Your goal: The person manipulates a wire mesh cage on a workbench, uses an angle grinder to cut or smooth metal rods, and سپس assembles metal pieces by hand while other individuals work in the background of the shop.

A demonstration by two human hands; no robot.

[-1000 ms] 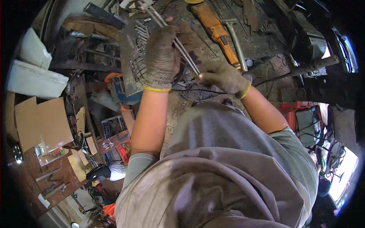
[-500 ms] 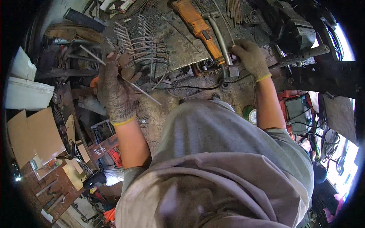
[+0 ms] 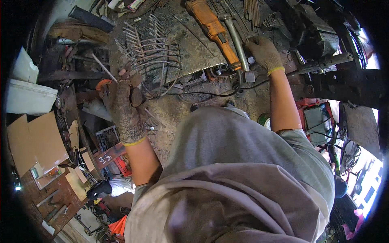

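Your gloved left hand (image 3: 129, 99) has its fingers curled around a metal rod (image 3: 103, 66), left of the cage of bent bars (image 3: 160, 54). The rod's upper end shows beyond your fingers and a stretch that looks like its lower part slants out below the glove; your palm hides the middle. The dark glove blends into the clutter behind, so single fingers are hard to make out.

Your gloved right hand (image 3: 263, 52) is back-up, just beside the metal T-bar (image 3: 235, 40). Its fingertips are turned under, near some thin rods; you cannot tell whether they grip one. The orange power tool (image 3: 212, 30) lies left of that bar, its top meeting the upper edge of view. The bundle of thin sticks (image 3: 251, 14) is cut off there too. Your right forearm partly covers a green tin (image 3: 264, 120).

Pale handwritten marks show on the reddish board (image 3: 108, 155), by the red crate (image 3: 123, 164), small and slanted. Any label on the power tool is too blurred to read.
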